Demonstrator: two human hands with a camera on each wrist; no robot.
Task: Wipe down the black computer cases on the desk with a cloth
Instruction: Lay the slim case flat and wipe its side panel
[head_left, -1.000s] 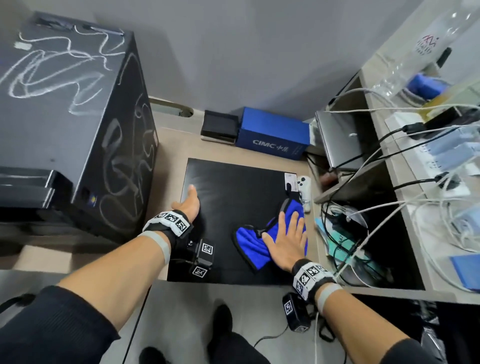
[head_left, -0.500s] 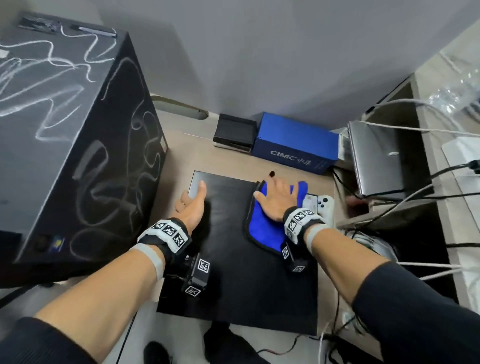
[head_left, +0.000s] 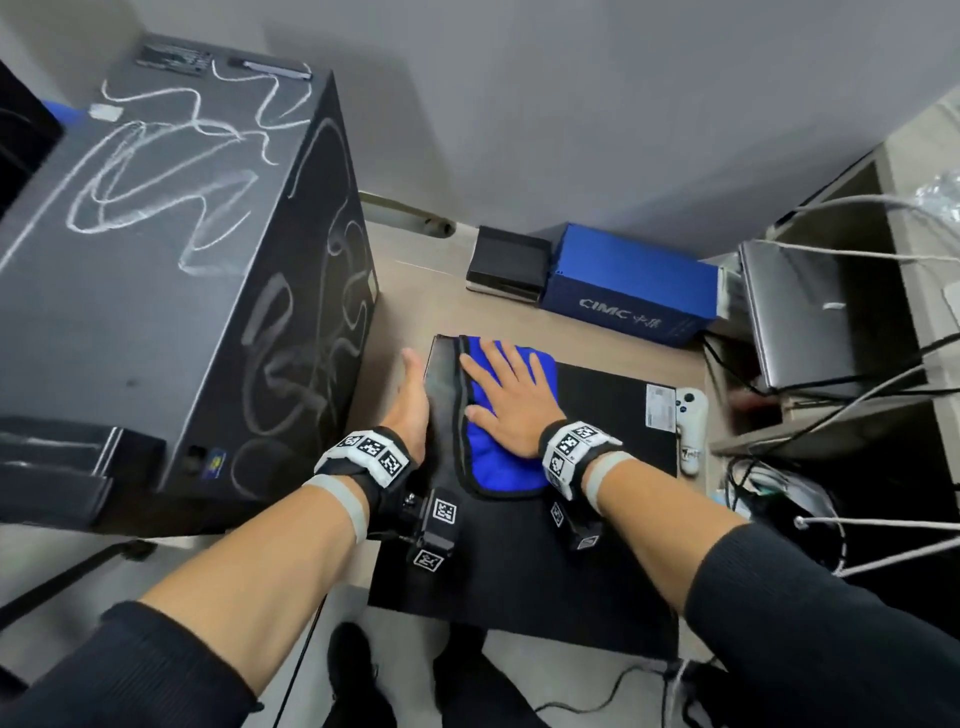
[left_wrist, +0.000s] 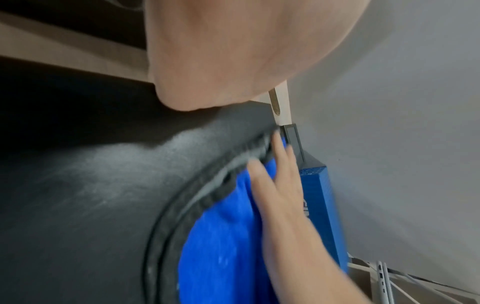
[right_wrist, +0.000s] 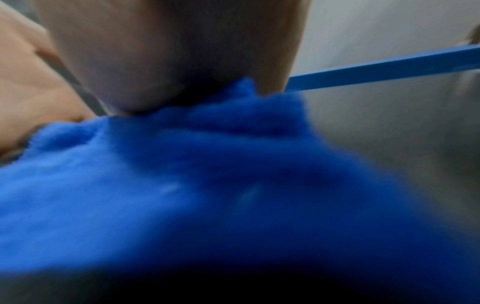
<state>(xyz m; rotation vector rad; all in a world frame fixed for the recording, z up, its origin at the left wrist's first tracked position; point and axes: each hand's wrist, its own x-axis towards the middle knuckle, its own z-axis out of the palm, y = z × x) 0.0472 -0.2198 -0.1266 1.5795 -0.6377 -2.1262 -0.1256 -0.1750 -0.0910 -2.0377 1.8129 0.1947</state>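
A flat black computer case lies on the desk in front of me. A blue cloth with a dark hem is spread on its far left part. My right hand presses flat on the cloth with fingers straight and spread. My left hand rests with straight fingers along the case's left edge. A tall black case with white chalky scribbles stands at the left. The left wrist view shows the cloth and the right hand on the dusty case top. The right wrist view is filled by blurred cloth.
A blue box and a small black box stand by the back wall. A white game controller lies at the flat case's right edge. A closed laptop and several cables crowd the right side.
My right hand has slid the cloth from the case's near right to its far left. The left hand moved forward along the left edge. The camera view shifted too.
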